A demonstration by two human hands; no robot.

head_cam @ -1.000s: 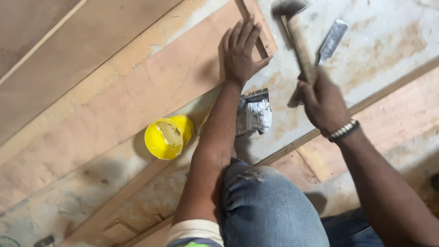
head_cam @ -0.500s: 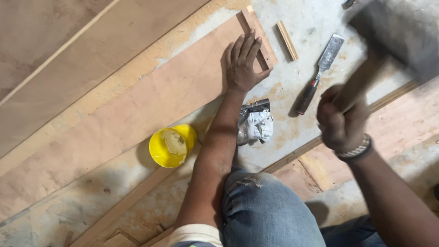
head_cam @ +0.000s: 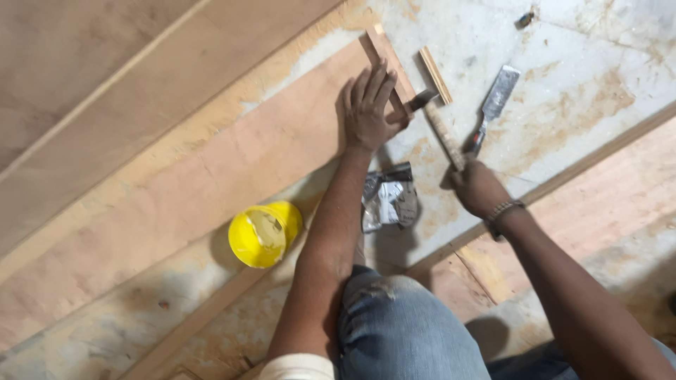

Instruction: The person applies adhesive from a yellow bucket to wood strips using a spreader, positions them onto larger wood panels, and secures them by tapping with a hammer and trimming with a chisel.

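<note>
Landmark: the long plywood board (head_cam: 211, 183) lay slantwise across the floor, and everything here is placed against it.
Knee: a knee in blue jeans (head_cam: 401, 331) sat nearest the camera, on the near side of the board and well clear of it.
Yellow tub: a small yellow tub (head_cam: 264, 233) with pale paste inside stood against the board's near edge, beside the left forearm.
Crumpled packet: a silver and black packet (head_cam: 389, 198) lay on the floor just off the board's near edge, between the two arms.
Right hand: the right hand (head_cam: 479, 188), a beaded band at its wrist, was clamped around the handle end of a hammer (head_cam: 440, 123), out beyond the board's end.
Hammer head: the dark head rested at the thin wooden strip (head_cam: 389, 60) set along the board's end; whether it touched the strip, I could not tell.
Left hand: the left hand (head_cam: 370, 112) lay flat on the board's end, fingers spread apart, fingertips up against that strip, gripping nothing.
Loose strip: a shorter strip of wood (head_cam: 435, 74) lay just past the board's end.
Chisel: a flat chisel (head_cam: 493, 105) lay farther out from the board, beside the hammer handle.
</note>
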